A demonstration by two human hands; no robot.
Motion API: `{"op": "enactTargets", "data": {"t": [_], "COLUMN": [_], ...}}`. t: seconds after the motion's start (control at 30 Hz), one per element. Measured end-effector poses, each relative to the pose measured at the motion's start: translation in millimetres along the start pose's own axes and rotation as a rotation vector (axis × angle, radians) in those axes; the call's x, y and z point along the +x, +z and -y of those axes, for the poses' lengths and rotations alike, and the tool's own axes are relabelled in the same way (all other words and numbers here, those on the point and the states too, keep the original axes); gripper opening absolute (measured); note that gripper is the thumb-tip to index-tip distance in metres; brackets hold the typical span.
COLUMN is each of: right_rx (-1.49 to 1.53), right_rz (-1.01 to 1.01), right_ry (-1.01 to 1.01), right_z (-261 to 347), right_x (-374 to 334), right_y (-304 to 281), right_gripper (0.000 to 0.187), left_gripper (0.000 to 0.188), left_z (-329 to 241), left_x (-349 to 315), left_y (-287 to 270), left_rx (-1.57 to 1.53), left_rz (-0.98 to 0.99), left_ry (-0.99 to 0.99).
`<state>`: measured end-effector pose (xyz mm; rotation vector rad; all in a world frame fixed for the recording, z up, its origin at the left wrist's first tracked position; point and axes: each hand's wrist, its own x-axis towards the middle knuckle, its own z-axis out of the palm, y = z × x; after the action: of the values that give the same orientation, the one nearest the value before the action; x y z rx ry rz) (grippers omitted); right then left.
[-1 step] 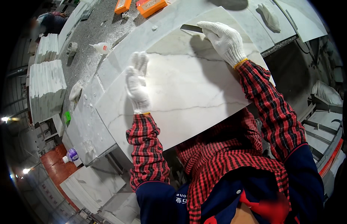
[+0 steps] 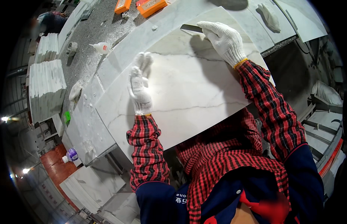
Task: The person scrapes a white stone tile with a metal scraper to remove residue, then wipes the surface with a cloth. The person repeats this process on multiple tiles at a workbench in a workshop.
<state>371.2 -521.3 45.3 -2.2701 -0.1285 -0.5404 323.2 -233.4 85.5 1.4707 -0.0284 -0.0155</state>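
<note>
A large white marble-look slab (image 2: 188,97) with grey veins lies in front of me, its near edge close to my body. My left hand (image 2: 141,86), in a white knitted glove, is over the slab's left part, fingers stretched out and nothing in them. At the slab's far right, my right hand (image 2: 222,41), gloved the same way, is closed on a thin dark flat blade (image 2: 191,28). The blade points left from the fingers, above or on the slab's surface; I cannot tell which. Its other end is hidden in the glove.
A white squeeze bottle (image 2: 101,47) lies beyond the slab on a grey speckled bench (image 2: 89,33). Orange boxes (image 2: 152,7) stand farther back. White glove-like cloths (image 2: 270,18) lie at right. Stacked slabs (image 2: 47,89) are at left, near a purple-labelled bottle (image 2: 71,155).
My left hand has shifted slightly to the right over the slab. My right hand and the blade have stayed in place.
</note>
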Motion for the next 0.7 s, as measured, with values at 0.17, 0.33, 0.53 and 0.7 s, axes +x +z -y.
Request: {"op": "enactTargets", "data": {"t": [0.17,0.33,0.53,0.7], "right_rx": [-0.032,-0.015,-0.017,-0.025], "right_rz": [0.028,-0.007,-0.014,0.054], "right_ry": [0.012,-0.022,-0.035,0.019], "right_z": [0.8,-0.5,-3.9,-2.8], "right_x": [0.0,0.2,-0.7,-0.2], "right_y": [-3.4,-1.3,4.9,-0.4], "right_gripper": [0.025,0.026,0.026,0.026], "left_gripper": [0.063,0.064,0.067,0.065], "left_z": [-8.3,-3.5,-15.9,-20.7], "left_x": [-15.1,-8.8,-24.9,-27.5], "left_y": [-0.5,-7.6,-3.2,-26.9], "left_rx": [-0.011,0.065,0.038,0.039], "left_rz": [0.020,0.051,0.063,-0.179], "left_ry": [-0.042,0.045,-0.110,0.031]}}
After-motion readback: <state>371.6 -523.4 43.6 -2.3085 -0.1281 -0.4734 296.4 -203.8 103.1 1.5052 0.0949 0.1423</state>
